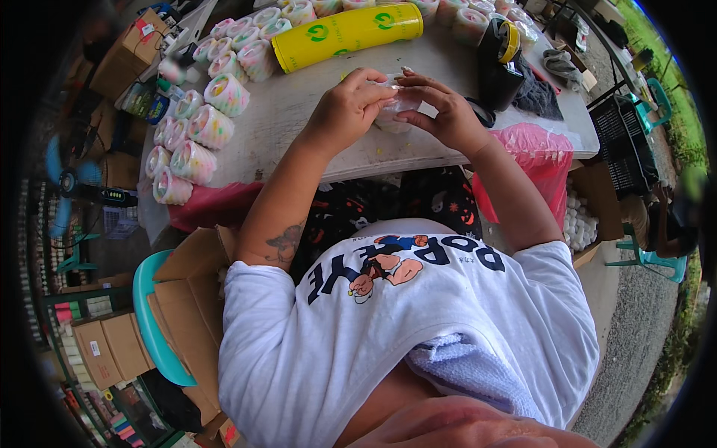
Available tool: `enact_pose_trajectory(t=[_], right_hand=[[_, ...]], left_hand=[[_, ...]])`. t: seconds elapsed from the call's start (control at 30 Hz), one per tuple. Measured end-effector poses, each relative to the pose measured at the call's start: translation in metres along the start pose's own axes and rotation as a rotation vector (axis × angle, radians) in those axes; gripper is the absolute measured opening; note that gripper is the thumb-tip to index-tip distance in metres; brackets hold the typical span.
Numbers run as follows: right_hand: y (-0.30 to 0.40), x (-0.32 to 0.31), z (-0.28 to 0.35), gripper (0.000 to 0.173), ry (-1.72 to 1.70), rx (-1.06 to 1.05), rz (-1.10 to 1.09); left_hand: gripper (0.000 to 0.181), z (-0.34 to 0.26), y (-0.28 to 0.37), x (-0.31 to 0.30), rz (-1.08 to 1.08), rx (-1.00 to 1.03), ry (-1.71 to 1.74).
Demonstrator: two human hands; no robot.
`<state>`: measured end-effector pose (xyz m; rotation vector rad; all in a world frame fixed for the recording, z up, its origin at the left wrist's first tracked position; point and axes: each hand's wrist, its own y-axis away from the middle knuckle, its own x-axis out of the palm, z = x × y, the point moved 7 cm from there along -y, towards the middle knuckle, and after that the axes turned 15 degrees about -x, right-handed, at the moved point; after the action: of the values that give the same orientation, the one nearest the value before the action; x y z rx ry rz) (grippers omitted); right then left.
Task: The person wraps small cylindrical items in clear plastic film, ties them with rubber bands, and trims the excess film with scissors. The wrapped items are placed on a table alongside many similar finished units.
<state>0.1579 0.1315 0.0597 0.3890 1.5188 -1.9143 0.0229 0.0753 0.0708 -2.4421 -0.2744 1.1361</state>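
Observation:
Near the front edge of a worn white table (280, 134), both hands are on a small roundish item in clear plastic wrap (395, 115). My left hand (350, 106) appears on the picture's left, its fingertips at the item's top. On the other side my right hand (442, 109) curls its fingers and thumb around it. What the wrap holds is mostly hidden by the fingers. Several plastic-wrapped rolls with coloured spots (210, 126) stand at the table's left and along its back. A yellow roll of printed plastic film (347, 36) lies beyond the hands.
A black container (498, 70) with a yellow tape roll (509, 42) stands right of the hands, beside a dark cloth (535, 92). Pink plastic (532, 157) hangs at the front edge. An opened cardboard box (187, 308) sits on a teal chair (154, 325). Another person sits far right.

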Motion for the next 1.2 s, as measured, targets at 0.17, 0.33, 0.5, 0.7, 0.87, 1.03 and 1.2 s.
enact_pose_trajectory(t=[0.17,0.33,0.5,0.7,0.87,1.03,1.2], right_hand=[[0.004,-0.002,-0.007,0.032,-0.058,0.018,0.007],[0.005,-0.006,-0.003,0.036,-0.040,0.030,0.073],[0.003,-0.077,0.013,0.040,0.582,0.033,-0.207],[0.101,-0.143,-0.106,0.038,-0.155,1.113,-0.662],[0.103,-0.139,-0.134,0.032,-0.361,1.229,-0.684],[0.078,-0.144,-0.065,0.018,0.028,0.552,-0.638],[0.106,-0.123,-0.053,0.008,0.142,0.366,-0.512]], left_hand=[[0.035,-0.009,0.013,0.001,-0.059,0.181,-0.128],[0.037,-0.015,0.017,0.008,-0.188,0.253,-0.242],[0.034,-0.015,0.015,0.015,-0.261,0.227,-0.181],[0.033,-0.017,0.018,0.028,-0.333,0.160,-0.139],[0.036,-0.019,0.017,0.031,-0.347,0.154,-0.157],[0.034,-0.017,0.019,0.029,-0.324,0.143,-0.154],[0.037,-0.020,0.017,0.030,-0.346,0.146,-0.179]])
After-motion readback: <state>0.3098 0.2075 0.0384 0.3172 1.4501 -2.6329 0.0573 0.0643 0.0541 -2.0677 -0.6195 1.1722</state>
